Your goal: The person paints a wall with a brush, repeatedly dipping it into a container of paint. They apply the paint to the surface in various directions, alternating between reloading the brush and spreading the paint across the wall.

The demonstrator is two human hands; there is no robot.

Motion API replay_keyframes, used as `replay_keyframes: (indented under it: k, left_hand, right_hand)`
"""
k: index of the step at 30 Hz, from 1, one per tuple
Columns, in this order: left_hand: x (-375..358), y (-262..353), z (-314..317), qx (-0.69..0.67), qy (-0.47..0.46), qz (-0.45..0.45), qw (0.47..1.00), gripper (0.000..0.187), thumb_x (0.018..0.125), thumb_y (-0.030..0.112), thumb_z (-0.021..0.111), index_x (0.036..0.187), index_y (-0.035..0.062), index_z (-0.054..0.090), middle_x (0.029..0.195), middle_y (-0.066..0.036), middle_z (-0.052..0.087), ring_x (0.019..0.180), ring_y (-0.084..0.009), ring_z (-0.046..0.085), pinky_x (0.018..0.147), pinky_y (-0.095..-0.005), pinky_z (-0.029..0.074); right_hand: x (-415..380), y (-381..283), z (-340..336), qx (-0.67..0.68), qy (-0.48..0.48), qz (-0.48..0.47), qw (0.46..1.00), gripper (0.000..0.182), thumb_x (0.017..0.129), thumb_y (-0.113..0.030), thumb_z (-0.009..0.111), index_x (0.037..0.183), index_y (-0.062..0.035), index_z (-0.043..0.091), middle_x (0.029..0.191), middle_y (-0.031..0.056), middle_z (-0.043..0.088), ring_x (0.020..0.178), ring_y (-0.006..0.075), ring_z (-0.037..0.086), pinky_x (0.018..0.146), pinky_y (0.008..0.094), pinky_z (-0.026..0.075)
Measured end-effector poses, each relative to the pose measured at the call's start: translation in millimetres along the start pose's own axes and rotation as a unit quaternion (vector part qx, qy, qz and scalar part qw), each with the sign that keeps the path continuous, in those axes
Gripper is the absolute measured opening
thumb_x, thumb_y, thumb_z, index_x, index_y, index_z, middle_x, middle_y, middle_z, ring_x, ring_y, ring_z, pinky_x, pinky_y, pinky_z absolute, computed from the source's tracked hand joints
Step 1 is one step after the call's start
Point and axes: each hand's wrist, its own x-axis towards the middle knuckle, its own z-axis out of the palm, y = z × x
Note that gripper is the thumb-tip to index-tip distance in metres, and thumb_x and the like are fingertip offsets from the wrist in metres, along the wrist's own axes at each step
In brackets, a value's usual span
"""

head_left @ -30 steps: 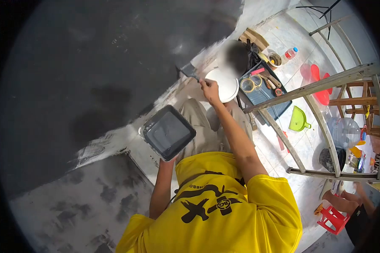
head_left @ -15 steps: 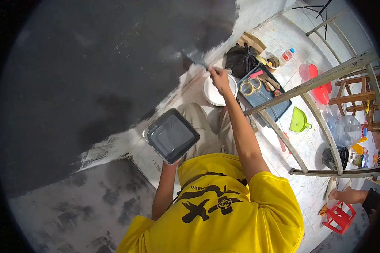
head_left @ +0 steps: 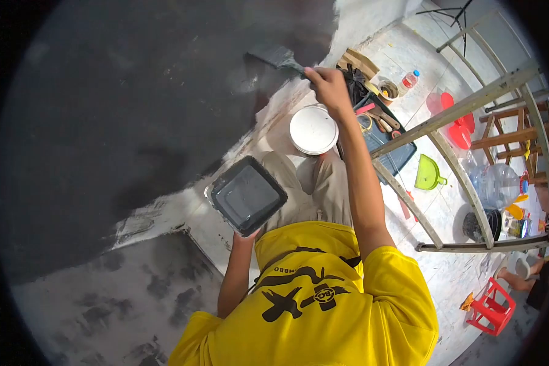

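Note:
My right hand [head_left: 330, 90] is closed around the handle of a wide paintbrush [head_left: 279, 57]. The brush's bristles lie against the dark grey painted wall [head_left: 134, 91], close to its ragged border with bare white. At my lap, my left hand [head_left: 246, 236] supports a square black tub [head_left: 212, 204] from its near side, most of the fingers hidden beneath it. Grey paint [head_left: 247, 192] covers the inside of the tub. Between my right forearm and the wall stands a white lidded bucket [head_left: 314, 129].
A blue-grey paint tray [head_left: 402, 160] holding tools and tape is right of my forearm. Beyond stand a metal ladder [head_left: 463, 177], a green dustpan [head_left: 429, 172], a bottle [head_left: 410, 79] and a red stool [head_left: 491, 308]. Another person's leg [head_left: 518, 280] shows at far right.
My right hand has moved up along the wall with the paintbrush, uncovering more of the bucket lid. The tub stays nearly in place. The other person's leg has shifted at the far right.

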Motion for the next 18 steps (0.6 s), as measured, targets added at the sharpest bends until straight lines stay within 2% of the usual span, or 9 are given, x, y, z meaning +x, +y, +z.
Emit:
replay_keyframes:
  k: [1, 3, 5, 6, 7, 10, 13, 16, 18]
  left_hand:
    - [3, 2, 0, -0.007, 0.004, 0.01, 1.0, 0.085, 0.085, 0.075, 0.049, 0.146, 0.0161, 0.043, 0.145, -0.012, 0.047, 0.134, -0.033, 0.045, 0.107, -0.057, 0.041]
    - [3, 5, -3, -0.023, 0.016, 0.046, 0.999, 0.085, 0.085, 0.075, 0.049, 0.146, 0.0162, 0.043, 0.145, -0.012, 0.047, 0.134, -0.033, 0.045, 0.107, -0.0571, 0.041]
    - [5, 10, -6, -0.04, 0.028, 0.079, 0.996, 0.085, 0.085, 0.075, 0.049, 0.146, 0.0163, 0.043, 0.145, -0.012, 0.047, 0.134, -0.0331, 0.045, 0.107, -0.0571, 0.041]
    - [5, 15, -11, -0.049, 0.033, 0.09, 0.994, 0.085, 0.085, 0.075, 0.049, 0.146, 0.0163, 0.043, 0.146, -0.012, 0.047, 0.134, -0.0331, 0.045, 0.107, -0.0572, 0.041]
    - [7, 13, -13, -0.058, 0.042, 0.097, 0.993, 0.085, 0.085, 0.075, 0.049, 0.146, 0.0164, 0.043, 0.146, -0.012, 0.047, 0.134, -0.0331, 0.045, 0.107, -0.0572, 0.041]
    - [12, 14, -28, -0.09, 0.079, 0.107, 0.987, 0.085, 0.085, 0.075, 0.049, 0.146, 0.0165, 0.043, 0.146, -0.012, 0.047, 0.134, -0.0332, 0.045, 0.107, -0.0573, 0.041]
    - [19, 12, -45, -0.116, 0.119, 0.115, 0.979, 0.085, 0.085, 0.075, 0.049, 0.146, 0.0166, 0.043, 0.146, -0.012, 0.047, 0.134, -0.0332, 0.045, 0.107, -0.0574, 0.041]
    - [21, 11, -50, -0.129, 0.131, 0.123, 0.975, 0.085, 0.085, 0.075, 0.049, 0.146, 0.0168, 0.043, 0.146, -0.012, 0.046, 0.134, -0.0333, 0.045, 0.107, -0.0575, 0.041]
    - [23, 11, -50, -0.133, 0.136, 0.129, 0.973, 0.085, 0.085, 0.075, 0.049, 0.146, 0.0169, 0.043, 0.146, -0.012, 0.046, 0.134, -0.0333, 0.045, 0.107, -0.0576, 0.041]
  right_hand:
    - [-21, -26, -8, 0.102, -0.036, 0.072, 0.992, 0.029, 0.097, -0.028, 0.062, 0.081, -0.0052, 0.063, 0.061, -0.008, 0.041, 0.049, 0.0031, 0.033, 0.044, 0.0238, 0.023]
    - [-57, -55, -16, 0.076, -0.061, 0.105, 0.99, 0.029, 0.098, -0.031, 0.059, 0.076, -0.012, 0.059, 0.059, -0.0098, 0.038, 0.049, 0.0025, 0.032, 0.044, 0.0228, 0.021]
    - [-89, -69, -19, -0.065, -0.118, 0.065, 0.989, 0.031, 0.097, -0.028, 0.061, 0.075, -0.0052, 0.063, 0.059, -0.0079, 0.043, 0.052, 0.0025, 0.037, 0.046, 0.0241, 0.024]
    - [-101, -60, -22, -0.117, -0.177, 0.012, 0.977, 0.028, 0.094, -0.024, 0.064, 0.08, 0.0002, 0.068, 0.059, -0.0066, 0.048, 0.056, 0.0034, 0.039, 0.049, 0.0249, 0.028]
    - [-121, -73, -18, -0.15, -0.201, 0.086, 0.964, 0.024, 0.092, -0.019, 0.066, 0.083, 0.002, 0.071, 0.06, -0.0051, 0.051, 0.058, 0.0044, 0.04, 0.053, 0.0259, 0.031]
    - [-156, -77, -3, -0.211, -0.275, 0.039, 0.937, 0.024, 0.091, -0.019, 0.067, 0.088, 0.0043, 0.071, 0.061, 0.0077, 0.057, 0.058, 0.0112, 0.046, 0.056, 0.0314, 0.039]
    - [-172, -79, 12, -0.282, -0.294, 0.035, 0.913, 0.025, 0.091, -0.02, 0.067, 0.09, 0.0051, 0.07, 0.064, 0.0167, 0.057, 0.057, 0.0174, 0.047, 0.058, 0.0336, 0.042]
    - [-175, -74, 19, -0.282, -0.287, 0.027, 0.915, 0.025, 0.091, -0.02, 0.068, 0.091, 0.0047, 0.07, 0.066, 0.0208, 0.056, 0.056, 0.0211, 0.046, 0.058, 0.0345, 0.042]
    - [-175, -78, 22, -0.283, -0.288, 0.03, 0.914, 0.025, 0.091, -0.02, 0.068, 0.092, 0.0049, 0.07, 0.066, 0.0202, 0.058, 0.056, 0.0197, 0.047, 0.057, 0.0348, 0.042]
